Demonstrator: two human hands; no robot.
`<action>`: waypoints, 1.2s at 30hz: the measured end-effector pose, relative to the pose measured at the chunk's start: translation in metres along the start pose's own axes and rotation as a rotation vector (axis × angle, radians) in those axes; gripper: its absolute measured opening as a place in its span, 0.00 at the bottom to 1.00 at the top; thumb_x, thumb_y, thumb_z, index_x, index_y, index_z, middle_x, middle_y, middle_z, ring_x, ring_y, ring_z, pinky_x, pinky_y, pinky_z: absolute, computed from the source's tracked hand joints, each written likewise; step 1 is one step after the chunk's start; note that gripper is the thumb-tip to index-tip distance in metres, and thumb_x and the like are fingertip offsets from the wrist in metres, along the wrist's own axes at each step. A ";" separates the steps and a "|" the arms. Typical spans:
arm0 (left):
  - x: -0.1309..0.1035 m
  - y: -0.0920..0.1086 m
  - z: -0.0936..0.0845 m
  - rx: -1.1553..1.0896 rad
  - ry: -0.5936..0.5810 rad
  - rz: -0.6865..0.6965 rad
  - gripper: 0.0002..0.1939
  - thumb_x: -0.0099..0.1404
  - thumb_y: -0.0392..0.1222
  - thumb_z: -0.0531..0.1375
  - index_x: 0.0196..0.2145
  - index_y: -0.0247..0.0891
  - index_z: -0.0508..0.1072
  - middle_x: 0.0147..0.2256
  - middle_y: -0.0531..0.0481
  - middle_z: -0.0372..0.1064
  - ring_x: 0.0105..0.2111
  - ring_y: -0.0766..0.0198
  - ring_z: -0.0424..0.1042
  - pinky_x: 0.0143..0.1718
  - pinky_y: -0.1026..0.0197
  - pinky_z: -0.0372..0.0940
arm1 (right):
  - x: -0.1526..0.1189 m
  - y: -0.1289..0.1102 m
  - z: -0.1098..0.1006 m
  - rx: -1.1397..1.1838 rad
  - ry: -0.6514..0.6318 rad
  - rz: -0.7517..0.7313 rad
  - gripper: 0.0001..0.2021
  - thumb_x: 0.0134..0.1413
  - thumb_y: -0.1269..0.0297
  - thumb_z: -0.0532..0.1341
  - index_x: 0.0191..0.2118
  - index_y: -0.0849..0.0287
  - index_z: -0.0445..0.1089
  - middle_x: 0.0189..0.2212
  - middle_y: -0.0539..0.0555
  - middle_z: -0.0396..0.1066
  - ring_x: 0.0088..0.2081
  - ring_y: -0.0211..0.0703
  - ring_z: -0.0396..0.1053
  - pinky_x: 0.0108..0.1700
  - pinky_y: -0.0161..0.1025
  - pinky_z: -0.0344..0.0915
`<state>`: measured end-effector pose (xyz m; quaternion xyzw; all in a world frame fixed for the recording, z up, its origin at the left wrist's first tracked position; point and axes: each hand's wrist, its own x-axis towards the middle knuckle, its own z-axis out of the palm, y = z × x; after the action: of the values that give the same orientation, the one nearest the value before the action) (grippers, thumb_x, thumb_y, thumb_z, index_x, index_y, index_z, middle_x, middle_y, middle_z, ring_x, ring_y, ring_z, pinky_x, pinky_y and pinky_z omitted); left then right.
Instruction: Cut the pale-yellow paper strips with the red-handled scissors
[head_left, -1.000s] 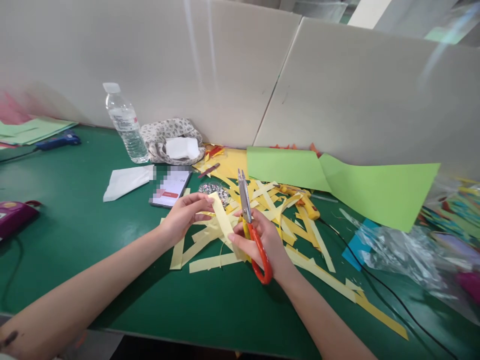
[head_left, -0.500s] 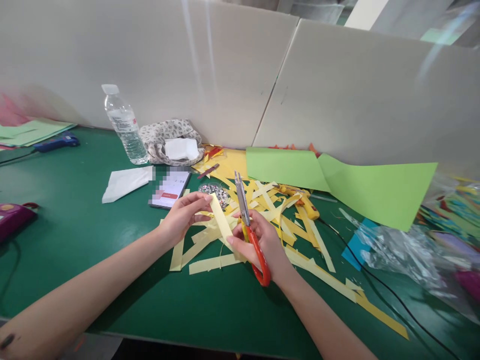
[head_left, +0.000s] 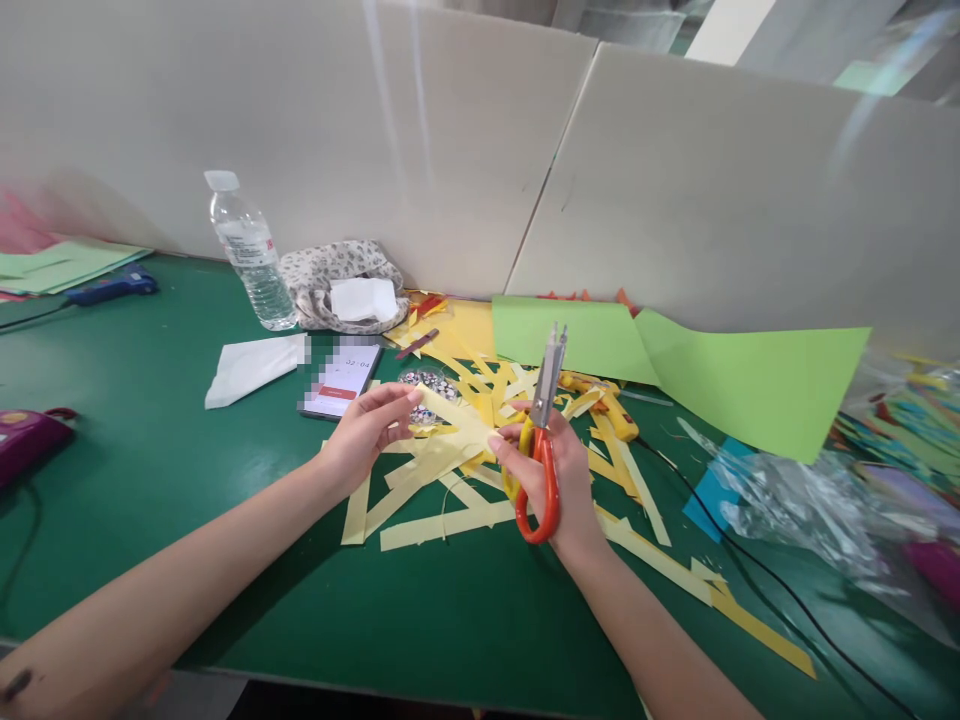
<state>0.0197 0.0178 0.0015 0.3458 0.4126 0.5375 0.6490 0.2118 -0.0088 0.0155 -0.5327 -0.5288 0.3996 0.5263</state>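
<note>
while a phone (head_left: 343,378) lay just beyond it, i saw the left hand (head_left: 367,430) pinching one end of a pale yellow strip (head_left: 454,414), which slanted over scattered paper scraps (head_left: 416,532) to the right hand (head_left: 574,475), which pinched its other end and gripped upward-pointing red-and-yellow scissors (head_left: 548,385).

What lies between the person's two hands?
In the head view, a pale yellow strip runs from the left hand to the right hand, which also holds scissors; loose strips lie beneath.
</note>
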 end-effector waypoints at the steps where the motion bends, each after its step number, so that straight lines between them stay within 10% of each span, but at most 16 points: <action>1: -0.001 0.000 0.000 -0.018 -0.024 -0.012 0.07 0.53 0.42 0.65 0.29 0.38 0.73 0.16 0.59 0.59 0.16 0.76 0.58 0.22 0.72 0.62 | 0.000 -0.001 0.000 -0.001 0.014 0.002 0.20 0.36 0.61 0.67 0.39 0.55 0.63 0.25 0.47 0.70 0.27 0.40 0.69 0.34 0.42 0.69; 19: -0.001 -0.002 0.002 0.028 -0.092 -0.061 0.11 0.51 0.41 0.66 0.30 0.37 0.69 0.27 0.51 0.73 0.31 0.66 0.73 0.30 0.67 0.67 | 0.006 0.000 -0.003 0.130 0.173 -0.021 0.20 0.45 0.56 0.64 0.42 0.56 0.59 0.28 0.49 0.73 0.28 0.41 0.73 0.35 0.43 0.72; 28: -0.012 -0.007 0.010 0.292 -0.192 0.160 0.14 0.52 0.40 0.65 0.33 0.39 0.64 0.23 0.53 0.72 0.26 0.65 0.73 0.28 0.65 0.65 | 0.000 0.002 -0.001 0.128 -0.116 0.044 0.20 0.42 0.54 0.66 0.39 0.57 0.61 0.26 0.50 0.72 0.27 0.43 0.73 0.29 0.40 0.72; 36: -0.014 -0.010 0.009 0.342 -0.304 0.066 0.14 0.51 0.38 0.65 0.36 0.38 0.68 0.24 0.50 0.74 0.27 0.64 0.74 0.30 0.63 0.66 | 0.000 -0.002 -0.005 0.038 0.014 -0.031 0.20 0.41 0.59 0.66 0.42 0.56 0.63 0.21 0.46 0.69 0.25 0.42 0.73 0.31 0.40 0.71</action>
<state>0.0311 0.0021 -0.0015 0.5411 0.3835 0.4224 0.6179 0.2164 -0.0093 0.0185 -0.5170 -0.5257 0.3975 0.5462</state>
